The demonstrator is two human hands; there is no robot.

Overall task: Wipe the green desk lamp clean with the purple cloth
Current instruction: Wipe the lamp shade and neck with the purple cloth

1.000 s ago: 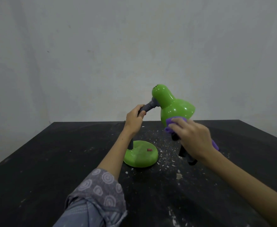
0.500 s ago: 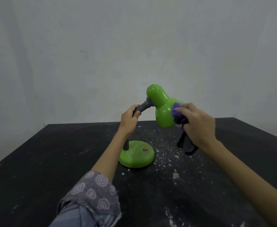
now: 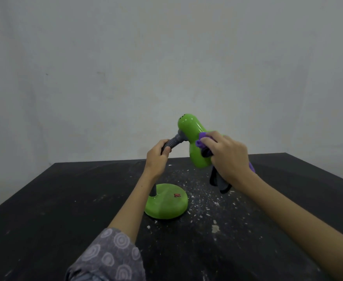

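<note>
Purple cloth (image 3: 202, 141) pressed on lamp (image 3: 193, 136) by right hand (image 3: 227, 157); left hand (image 3: 156, 157) clasps neck (image 3: 173, 141).

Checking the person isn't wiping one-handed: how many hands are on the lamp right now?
2. The left hand grips the grey flexible neck; the right hand presses the purple cloth against the green shade.

The right hand (image 3: 228, 157) hid most of the cloth (image 3: 202, 143) and the lamp shade's (image 3: 195, 138) opening; the left hand (image 3: 156, 159) covered the neck's (image 3: 173, 141) middle.
</note>
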